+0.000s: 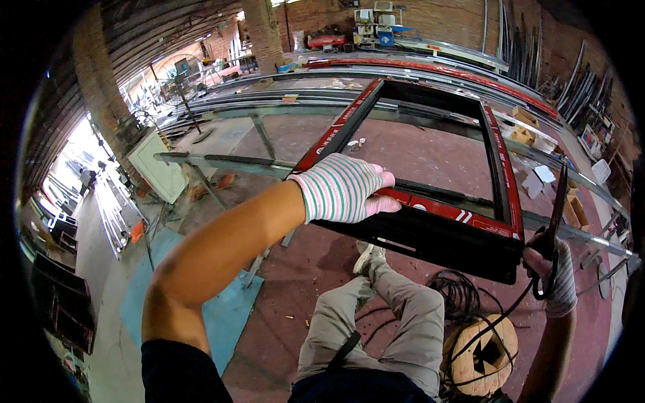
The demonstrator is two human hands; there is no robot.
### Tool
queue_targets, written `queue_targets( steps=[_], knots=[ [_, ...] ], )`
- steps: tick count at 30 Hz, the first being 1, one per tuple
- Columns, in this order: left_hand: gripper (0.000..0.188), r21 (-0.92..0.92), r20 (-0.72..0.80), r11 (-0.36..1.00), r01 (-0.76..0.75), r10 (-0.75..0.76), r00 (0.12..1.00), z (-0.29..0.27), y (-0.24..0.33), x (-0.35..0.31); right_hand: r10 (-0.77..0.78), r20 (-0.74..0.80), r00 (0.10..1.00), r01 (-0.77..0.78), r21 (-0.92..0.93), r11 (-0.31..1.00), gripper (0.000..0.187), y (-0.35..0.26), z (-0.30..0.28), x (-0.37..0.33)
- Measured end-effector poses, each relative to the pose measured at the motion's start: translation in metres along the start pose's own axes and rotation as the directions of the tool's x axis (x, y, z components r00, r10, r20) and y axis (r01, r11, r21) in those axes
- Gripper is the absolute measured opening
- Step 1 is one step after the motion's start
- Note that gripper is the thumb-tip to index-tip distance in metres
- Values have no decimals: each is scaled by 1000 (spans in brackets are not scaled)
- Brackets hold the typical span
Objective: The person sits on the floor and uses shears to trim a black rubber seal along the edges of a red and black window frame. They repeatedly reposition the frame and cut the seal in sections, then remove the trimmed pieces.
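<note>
A rectangular window frame (500, 164), black with red printed film on its faces, lies across metal rails in front of me. My left hand (346, 188), in a striped knit glove, is closed over its near bar, close to the near left corner. At the near right corner my right hand (554, 275), gloved too, holds dark scissors (557, 208) with the blades pointing up and away. A thin black strip (500, 319) runs from beside the right hand down to the floor. The right fingers are partly hidden by the scissor handles.
A coil of black strip (453, 295) and a round cardboard spool (494, 376) lie by my legs. Metal rails (235, 163) cross under the frame. Cardboard boxes (524, 127) stand at right, long profiles (430, 70) behind, and a blue sheet (228, 305) at left.
</note>
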State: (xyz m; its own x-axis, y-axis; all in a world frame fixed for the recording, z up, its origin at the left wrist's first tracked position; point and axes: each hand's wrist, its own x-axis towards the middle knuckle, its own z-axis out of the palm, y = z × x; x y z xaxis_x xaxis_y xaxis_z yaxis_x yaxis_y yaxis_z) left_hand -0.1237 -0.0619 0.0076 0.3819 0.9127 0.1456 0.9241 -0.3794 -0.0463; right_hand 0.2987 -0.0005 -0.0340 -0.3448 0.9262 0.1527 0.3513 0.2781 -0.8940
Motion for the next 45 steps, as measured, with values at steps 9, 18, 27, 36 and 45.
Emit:
queue_targets(
  steps=[9, 18, 27, 36, 45],
  knots=[
    [36, -127, -253, 978, -165, 129, 959, 14, -14, -10, 46, -48, 998, -41, 110, 993, 20, 15, -8, 7],
    [46, -47, -275, 998, -32, 18, 961, 21, -31, -47, 37, -82, 996, -27, 118, 993, 17, 22, -8, 4],
    [81, 70, -294, 994, 84, -60, 954, 35, 3, -41, 14, -148, 989, -9, 32, 999, 21, 44, -13, 9],
    [65, 20, -530, 1000, 4, 7, 848, 62, 50, -18, -9, -223, 975, 46, 163, 986, 14, 110, -71, 31],
    [43, 96, -619, 988, -120, 154, 770, 74, 63, -1, 8, -221, 975, 38, 202, 979, 30, 184, -139, 38]
  ],
)
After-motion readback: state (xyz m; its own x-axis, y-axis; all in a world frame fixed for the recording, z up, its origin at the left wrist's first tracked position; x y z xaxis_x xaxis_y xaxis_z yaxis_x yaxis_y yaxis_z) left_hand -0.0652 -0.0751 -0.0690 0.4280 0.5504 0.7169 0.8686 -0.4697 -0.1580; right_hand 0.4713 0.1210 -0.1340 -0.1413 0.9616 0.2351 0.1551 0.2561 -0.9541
